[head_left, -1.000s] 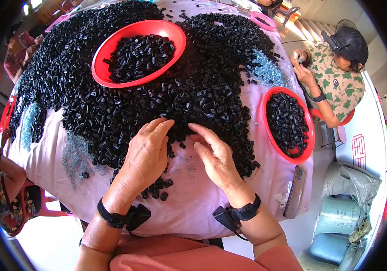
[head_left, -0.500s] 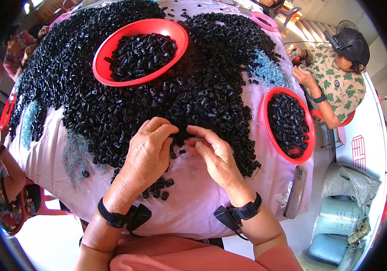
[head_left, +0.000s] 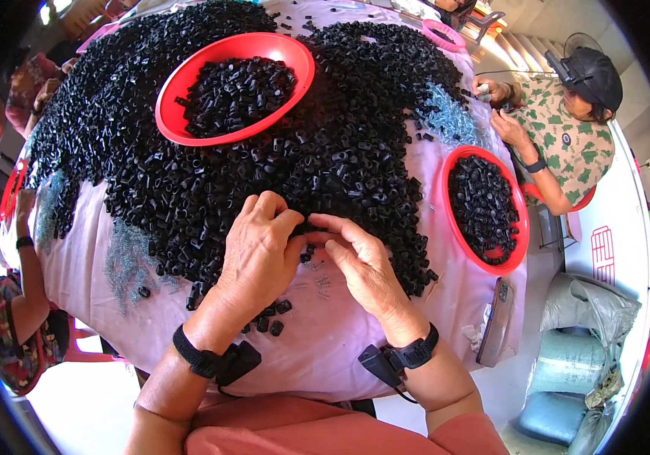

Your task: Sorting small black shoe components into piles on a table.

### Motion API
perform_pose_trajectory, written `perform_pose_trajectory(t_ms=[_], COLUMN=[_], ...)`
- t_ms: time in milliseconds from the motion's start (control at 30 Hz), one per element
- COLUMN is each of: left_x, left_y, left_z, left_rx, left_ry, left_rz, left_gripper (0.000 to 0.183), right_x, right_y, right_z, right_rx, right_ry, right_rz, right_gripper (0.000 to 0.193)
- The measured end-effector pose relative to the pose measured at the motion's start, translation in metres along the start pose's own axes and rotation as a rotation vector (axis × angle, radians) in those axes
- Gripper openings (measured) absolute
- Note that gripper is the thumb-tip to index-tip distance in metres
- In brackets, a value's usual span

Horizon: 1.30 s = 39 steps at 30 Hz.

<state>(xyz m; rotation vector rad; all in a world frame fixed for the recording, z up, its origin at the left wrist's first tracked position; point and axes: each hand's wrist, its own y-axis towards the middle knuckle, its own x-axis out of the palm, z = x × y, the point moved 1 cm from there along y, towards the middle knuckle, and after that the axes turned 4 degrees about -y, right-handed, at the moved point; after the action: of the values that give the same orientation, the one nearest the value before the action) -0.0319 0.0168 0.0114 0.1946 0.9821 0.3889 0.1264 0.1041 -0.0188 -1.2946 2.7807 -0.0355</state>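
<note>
Nearest, at lower centre, a worktop (head_left: pixel 317 364) covered in pale pink cloth. A few loose black caps (head_left: pixel 275 327) and tiny pale bits (head_left: pixel 323 285) lie on it. At mid-frame, the left hand (head_left: pixel 260 243) and right hand (head_left: pixel 361 262) curl inward, fingertips close together at the near edge of a wide heap of small black pieces (head_left: pixel 355 163); whether they grip one cannot be told. Right of centre: a phone (head_left: pixel 496 322), then a red bowl (head_left: pixel 523 235) of black pieces. Farther, upper centre, another red bowl (head_left: pixel 177 125) sits on the heap, also holding black pieces. Upper right, a co-worker (head_left: pixel 567 144) in a leaf-patterned shirt.
</note>
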Motion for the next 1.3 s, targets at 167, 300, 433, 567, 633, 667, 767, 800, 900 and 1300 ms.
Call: perform_pose_trajectory(t_ms=[167, 300, 433, 567, 633, 667, 767, 800, 900, 1300], left_x=[0.001, -0.005, -0.007, -0.008, -0.007, -0.007, -0.007, -0.007, -0.006, -0.013], left_y=[0.0, -0.001, -0.001, -0.002, -0.001, -0.001, -0.001, -0.003, -0.006, -0.005], left_z=[-0.002, -0.003, 0.002, 0.014, 0.018, 0.018, 0.012, 0.009, 0.009, 0.004], left_rx=[-0.015, -0.04, -0.067, 0.024, 0.024, -0.025, -0.108, -0.126, -0.139, -0.104], left_ry=[-0.071, -0.128, -0.295, -0.33, -0.344, -0.384, -0.383, -0.413, -0.494, -0.39], left_rz=[0.068, 0.13, 0.085, 0.039, 0.038, 0.034, 0.038, -0.05, -0.183, -0.15], left_gripper=[0.024, 0.022, 0.024, 0.025, 0.024, 0.022, 0.018, 0.018, 0.019, 0.017], right_x=[0.0, -0.001, -0.002, 0.003, 0.001, -0.001, -0.002, -0.002, -0.002, -0.007], right_y=[0.0, 0.001, -0.001, 0.0, -0.001, -0.001, -0.001, -0.001, -0.001, 0.001], right_z=[0.003, 0.002, 0.0, 0.003, 0.005, 0.006, 0.002, 0.002, 0.004, 0.009], right_rx=[-0.063, -0.053, -0.07, -0.03, -0.033, -0.002, 0.007, 0.009, 0.009, 0.01], right_ry=[0.048, 0.12, 0.113, 0.251, 0.249, 0.237, 0.18, 0.179, 0.194, 0.249], right_rz=[0.036, 0.048, 0.101, 0.106, 0.126, 0.155, 0.246, 0.253, 0.26, 0.289], right_gripper=[0.037, 0.037, 0.035, 0.03, 0.027, 0.024, 0.016, 0.016, 0.016, 0.015])
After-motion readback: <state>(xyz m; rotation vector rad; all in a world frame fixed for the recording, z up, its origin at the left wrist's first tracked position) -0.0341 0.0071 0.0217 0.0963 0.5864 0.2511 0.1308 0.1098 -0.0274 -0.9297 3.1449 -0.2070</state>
